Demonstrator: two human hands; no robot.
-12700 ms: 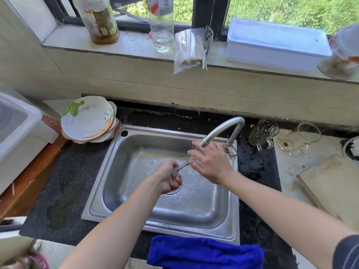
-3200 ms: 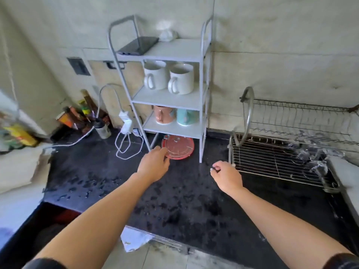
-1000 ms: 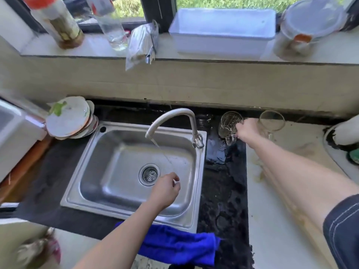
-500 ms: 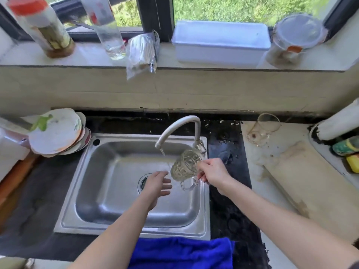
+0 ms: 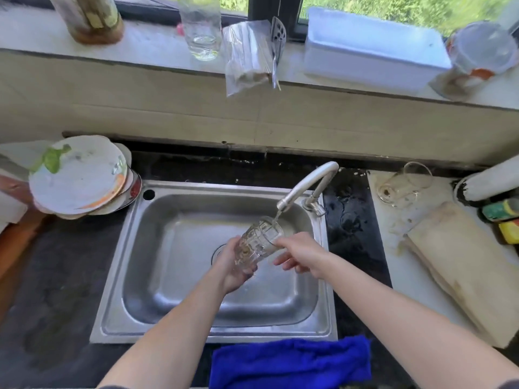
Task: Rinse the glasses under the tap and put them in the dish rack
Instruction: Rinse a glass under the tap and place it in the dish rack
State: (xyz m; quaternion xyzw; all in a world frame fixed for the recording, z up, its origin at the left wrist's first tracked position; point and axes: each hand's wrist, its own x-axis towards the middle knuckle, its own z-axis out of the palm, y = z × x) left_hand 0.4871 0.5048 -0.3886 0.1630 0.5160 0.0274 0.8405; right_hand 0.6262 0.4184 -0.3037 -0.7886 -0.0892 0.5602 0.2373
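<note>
At frame center, the left hand [image 5: 230, 265] grips a patterned glass [image 5: 259, 242] by its base, mouth tilted to catch the tap [image 5: 306, 183] stream over the sink [image 5: 213, 189]. The right hand [image 5: 300, 255] steadies its side, grip unclear.

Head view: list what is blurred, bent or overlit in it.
Head view: wide-angle bending curves the window sill; motion smear softens the jar and tub at the top corners; sunlight glares on the white box; the glass under the tap is fairly sharp.
</note>
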